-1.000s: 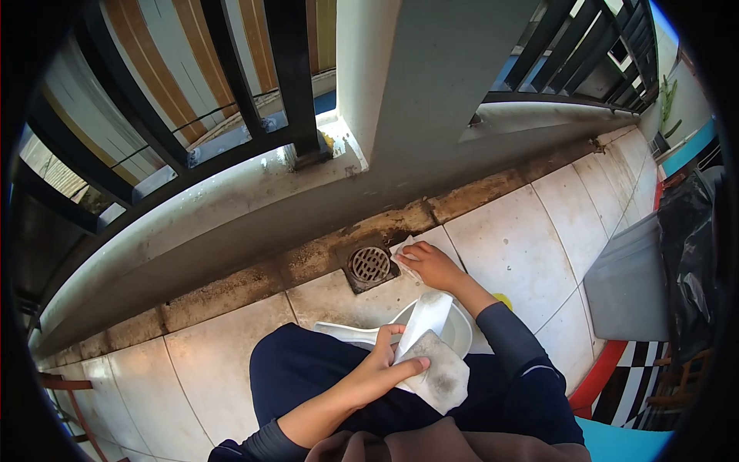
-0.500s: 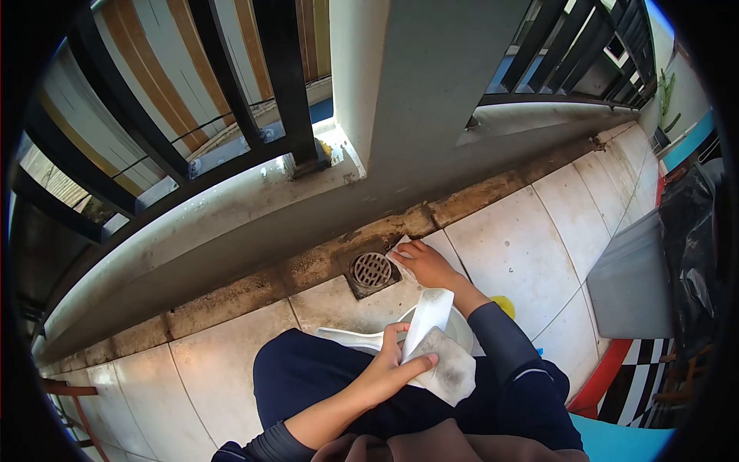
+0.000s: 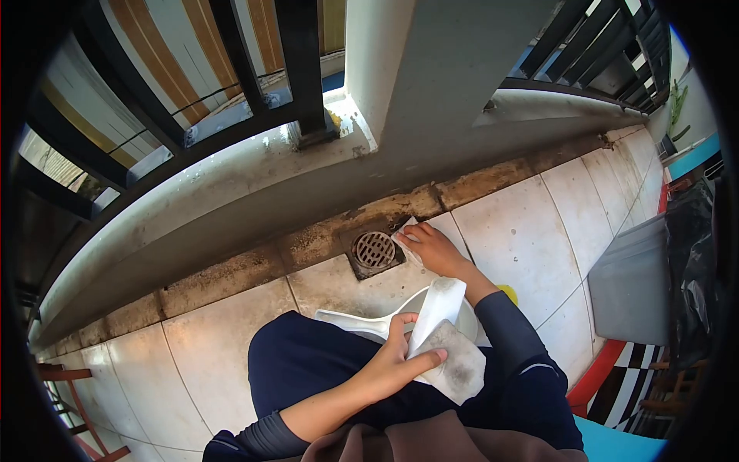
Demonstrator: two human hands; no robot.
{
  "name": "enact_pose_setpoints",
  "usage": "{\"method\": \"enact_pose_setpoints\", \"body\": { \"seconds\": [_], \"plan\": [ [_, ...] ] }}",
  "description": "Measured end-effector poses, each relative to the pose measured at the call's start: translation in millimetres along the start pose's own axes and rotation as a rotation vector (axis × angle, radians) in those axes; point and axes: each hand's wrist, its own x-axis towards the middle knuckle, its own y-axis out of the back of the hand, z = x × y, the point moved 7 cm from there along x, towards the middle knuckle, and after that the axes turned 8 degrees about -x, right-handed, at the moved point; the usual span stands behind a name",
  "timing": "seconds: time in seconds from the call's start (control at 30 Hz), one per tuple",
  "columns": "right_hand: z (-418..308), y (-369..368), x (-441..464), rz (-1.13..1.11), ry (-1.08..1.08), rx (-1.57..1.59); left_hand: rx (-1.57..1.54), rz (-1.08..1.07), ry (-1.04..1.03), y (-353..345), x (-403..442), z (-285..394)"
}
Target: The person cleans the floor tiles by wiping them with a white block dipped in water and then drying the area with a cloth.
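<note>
Head view: the left hand (image 3: 399,360) grips a white block (image 3: 440,308) and a grey-smudged pad (image 3: 456,369), thumb on top, above the dipper (image 3: 350,320). The right hand (image 3: 433,248), palm down, curls its fingers over a white cloth (image 3: 403,231) on the tiles (image 3: 508,231), just beside the drain (image 3: 376,249). Its arm reaches forward; the left forearm slants in from lower left.

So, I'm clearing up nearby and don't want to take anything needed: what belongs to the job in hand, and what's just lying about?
In the job:
white piece in the right hand
drain grate beside it
smudged white pad and white strip in the left hand
white dipper, probably

Lying about, it seems:
grey bin
black plastic
yellow thing, partly hidden
</note>
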Motion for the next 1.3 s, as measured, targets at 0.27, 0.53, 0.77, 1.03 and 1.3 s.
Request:
{"method": "enact_pose_setpoints", "body": {
  "seconds": [0.27,0.53,0.77,1.03,1.3],
  "plan": [
    [-4,2,-9,0.0,0.033,-0.003,-0.034,0.018,-0.039,-1,-3,6],
    [-6,1,-33,0.024,0.007,-0.054,0.035,-0.077,-0.055,-6,-4,0],
    [0,-1,1,-0.001,-0.032,-0.05,0.003,-0.038,-0.049,-3,-3,4],
    [-12,-2,-34,-0.003,0.037,-0.036,-0.02,-0.028,-0.022,-2,-3,2],
    [-5,7,-8,0.041,0.015,-0.075,0.022,-0.02,-0.043,-1,0,5]
  ]
}}
